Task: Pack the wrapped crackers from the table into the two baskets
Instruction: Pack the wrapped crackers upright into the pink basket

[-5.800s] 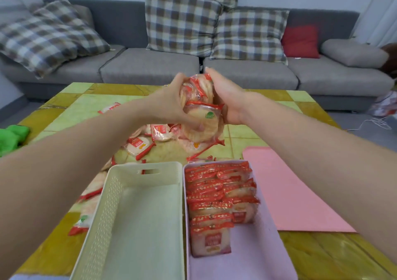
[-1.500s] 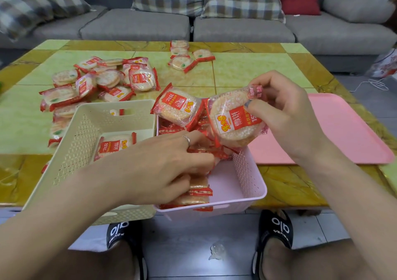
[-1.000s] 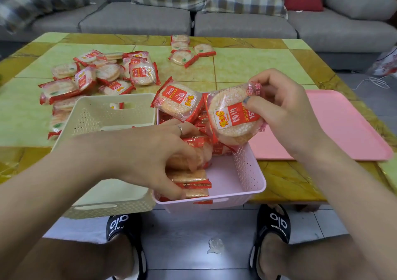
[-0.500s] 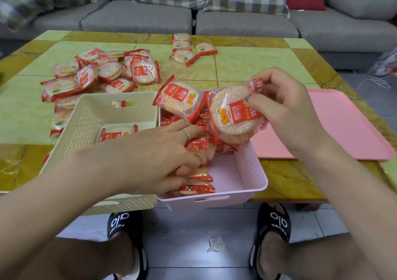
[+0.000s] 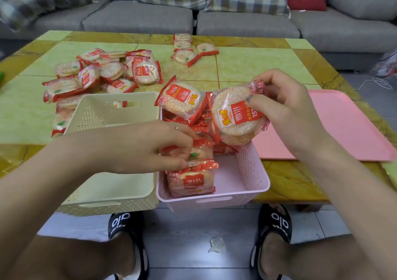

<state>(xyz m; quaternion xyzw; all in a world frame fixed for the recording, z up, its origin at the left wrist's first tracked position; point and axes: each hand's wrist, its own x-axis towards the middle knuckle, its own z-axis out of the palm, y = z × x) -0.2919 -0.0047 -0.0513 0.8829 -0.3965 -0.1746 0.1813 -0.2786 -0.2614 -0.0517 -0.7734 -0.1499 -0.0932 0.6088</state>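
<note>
Two baskets stand side by side at the table's near edge, jutting over it: a cream basket (image 5: 111, 112) on the left and a pink basket (image 5: 247, 178) on the right. A row of wrapped crackers (image 5: 191, 181) stands on edge in the pink basket. My left hand (image 5: 150, 146) reaches into it, fingers pinched on a cracker pack in the row. Just above the pink basket's far right side, my right hand (image 5: 285, 107) holds a wrapped cracker pack (image 5: 236, 116). Another pack (image 5: 182, 99) leans on the basket's far end. Loose crackers (image 5: 103, 73) lie piled beyond the cream basket.
A pink tray (image 5: 343, 125) lies on the table to the right of the baskets. A few more packs (image 5: 189, 49) sit at the far middle of the table. A grey sofa with cushions is behind. My feet in black slippers are below the table's edge.
My left hand has pushed deeper into the pink basket's row and now hides the pack in the cream basket. My right hand holds its pack in nearly the same place.
</note>
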